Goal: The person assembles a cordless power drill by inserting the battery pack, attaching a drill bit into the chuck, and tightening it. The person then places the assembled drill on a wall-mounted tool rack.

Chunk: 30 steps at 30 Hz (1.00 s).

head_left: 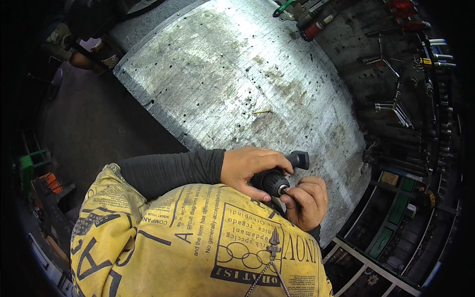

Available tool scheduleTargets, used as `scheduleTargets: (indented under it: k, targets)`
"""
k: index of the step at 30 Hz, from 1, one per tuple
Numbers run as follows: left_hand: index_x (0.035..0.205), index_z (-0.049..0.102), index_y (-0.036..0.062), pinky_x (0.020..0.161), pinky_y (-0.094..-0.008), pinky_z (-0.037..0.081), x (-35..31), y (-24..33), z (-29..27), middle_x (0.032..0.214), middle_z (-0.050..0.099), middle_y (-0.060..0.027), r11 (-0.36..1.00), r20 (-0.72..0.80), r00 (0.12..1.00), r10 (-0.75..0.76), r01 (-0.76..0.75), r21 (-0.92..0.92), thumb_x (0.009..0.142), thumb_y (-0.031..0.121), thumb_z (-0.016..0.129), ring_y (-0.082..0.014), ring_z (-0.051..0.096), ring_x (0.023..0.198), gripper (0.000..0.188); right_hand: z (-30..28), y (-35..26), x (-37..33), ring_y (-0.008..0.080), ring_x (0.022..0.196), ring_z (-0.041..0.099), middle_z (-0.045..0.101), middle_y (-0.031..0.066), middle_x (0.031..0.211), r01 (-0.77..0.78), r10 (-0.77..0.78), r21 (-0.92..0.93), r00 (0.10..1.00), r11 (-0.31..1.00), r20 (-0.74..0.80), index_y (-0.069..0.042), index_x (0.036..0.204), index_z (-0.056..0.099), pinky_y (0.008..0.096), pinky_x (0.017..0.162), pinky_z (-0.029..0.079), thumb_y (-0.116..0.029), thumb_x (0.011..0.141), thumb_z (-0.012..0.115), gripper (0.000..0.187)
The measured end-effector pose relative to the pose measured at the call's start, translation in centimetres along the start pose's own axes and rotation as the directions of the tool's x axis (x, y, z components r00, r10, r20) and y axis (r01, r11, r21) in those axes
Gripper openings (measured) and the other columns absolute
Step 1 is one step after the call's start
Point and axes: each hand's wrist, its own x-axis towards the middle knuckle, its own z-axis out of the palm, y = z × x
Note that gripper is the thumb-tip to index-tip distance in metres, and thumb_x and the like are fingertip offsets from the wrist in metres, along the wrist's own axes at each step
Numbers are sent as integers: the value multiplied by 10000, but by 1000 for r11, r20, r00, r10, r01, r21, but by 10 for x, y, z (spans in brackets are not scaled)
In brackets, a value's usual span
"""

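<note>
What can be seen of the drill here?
The drill is black and looks plastic, with a ribbed round chuck and a shiny metal nose facing lower right. A dark block, apparently its handle end, juts past the left hand, which grasps the drill and hides much of it. The right hand is at the nose; whether it pinches a bit is unclear. It is held close to the yellow shirt, by the near edge of the workbench.
</note>
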Motion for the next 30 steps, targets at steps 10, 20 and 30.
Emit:
scheduleTargets:
  k: [10, 20, 30]
  targets:
    - [1053, 601, -12, 863, -375, 478, 13, 4, 8, 1096, 593, -169, 950, -50, 998, 42, -55, -308, 830, 140, 723, -282, 607, 999, 296, -1, 0, 8, 240, 665, 558, 550, 47, 742, -18, 18, 21, 1000, 1000, -3, -59, 851, 654, 339, 553, 451, -130, 641, 806, 269]
    - [1016, 629, 14, 839, -370, 476, 16, 19, 6, 1066, 596, -174, 958, -62, 998, -12, -7, -286, 839, 76, 694, -261, 609, 983, 199, 4, 13, -9, 236, 767, 575, 585, 99, 857, -53, 108, 327, 982, 943, -153, -15, 1012, 639, 353, 669, 472, -119, 743, 753, 310]
    - [1004, 643, 45, 1002, -410, 389, 10, 28, 10, 1152, 495, -139, 919, -164, 979, -119, 46, -392, 863, 111, 691, -266, 494, 1150, 163, 25, 24, -40, 313, 1322, 434, 471, 206, 1370, -322, 347, 753, 928, 574, 132, -1, 1394, 387, 396, 1096, 334, -63, 752, 696, 715]
